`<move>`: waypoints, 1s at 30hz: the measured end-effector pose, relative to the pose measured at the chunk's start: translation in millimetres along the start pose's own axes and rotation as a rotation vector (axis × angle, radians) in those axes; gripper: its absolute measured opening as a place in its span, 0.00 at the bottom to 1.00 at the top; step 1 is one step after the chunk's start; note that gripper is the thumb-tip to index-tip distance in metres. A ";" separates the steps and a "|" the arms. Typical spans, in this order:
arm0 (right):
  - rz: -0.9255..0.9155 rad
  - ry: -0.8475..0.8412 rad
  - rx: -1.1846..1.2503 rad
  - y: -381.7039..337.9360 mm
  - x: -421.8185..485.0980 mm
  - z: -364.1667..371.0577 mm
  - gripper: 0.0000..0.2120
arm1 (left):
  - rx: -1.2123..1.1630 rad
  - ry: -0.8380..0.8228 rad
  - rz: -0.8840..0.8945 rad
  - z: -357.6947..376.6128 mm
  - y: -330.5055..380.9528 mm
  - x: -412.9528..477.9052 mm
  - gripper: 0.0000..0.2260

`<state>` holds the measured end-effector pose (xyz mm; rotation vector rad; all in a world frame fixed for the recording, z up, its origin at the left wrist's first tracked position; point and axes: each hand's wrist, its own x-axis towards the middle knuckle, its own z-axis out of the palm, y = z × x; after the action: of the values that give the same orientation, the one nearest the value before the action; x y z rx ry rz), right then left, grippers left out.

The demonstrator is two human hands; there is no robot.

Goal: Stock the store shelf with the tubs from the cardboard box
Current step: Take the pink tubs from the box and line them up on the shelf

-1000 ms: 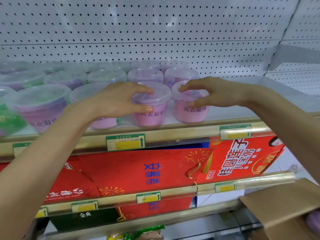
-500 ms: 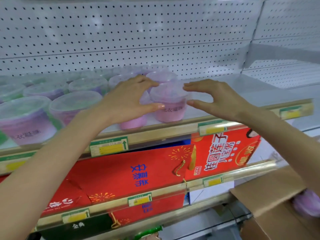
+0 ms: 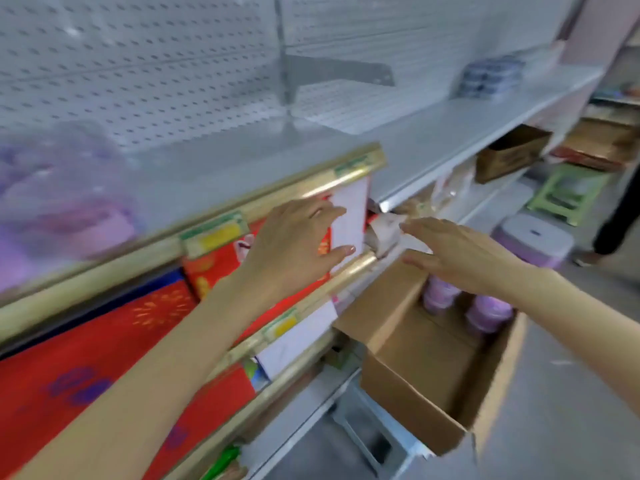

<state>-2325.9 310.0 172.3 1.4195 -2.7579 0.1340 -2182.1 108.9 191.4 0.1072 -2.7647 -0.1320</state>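
Note:
Both hands hang in the air, holding nothing. My left hand [image 3: 298,244] hovers in front of the shelf's gold rail with fingers spread and loosely bent. My right hand [image 3: 453,254] reaches out flat above the open cardboard box [image 3: 426,382]. Two pink-purple tubs [image 3: 488,313] stand in the box's far corner, just below my right wrist. Blurred pink tubs [image 3: 59,202] sit on the white shelf [image 3: 242,164] at the far left.
Red gift boxes [image 3: 86,348] fill the lower shelves behind gold price rails. The white shelf runs on to the right, with a dark stack [image 3: 491,77] far along it. A purple-lidded bin [image 3: 533,240], a green stool [image 3: 568,192] and someone's leg [image 3: 620,216] stand on the floor beyond.
Both hands have let go of the tubs on the shelf and dropped down and right toward the box. The view has swung right and down with them.

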 end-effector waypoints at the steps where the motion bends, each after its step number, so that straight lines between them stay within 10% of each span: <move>1: 0.071 -0.038 0.004 16.4 -12.8 6.2 0.28 | 0.001 -0.014 0.024 19.0 11.2 4.5 0.27; 22: 0.760 -0.297 0.254 216.1 -58.9 116.1 0.34 | -0.109 -0.229 0.426 249.4 107.7 200.5 0.26; 30: 1.044 -0.207 0.783 319.4 -22.9 236.6 0.41 | -0.296 -0.495 0.040 386.3 114.2 231.2 0.33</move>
<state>-2570.8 491.2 -84.0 -0.2238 -3.4470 1.2215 -2544.8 231.0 -71.8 -0.0699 -3.1904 -0.6315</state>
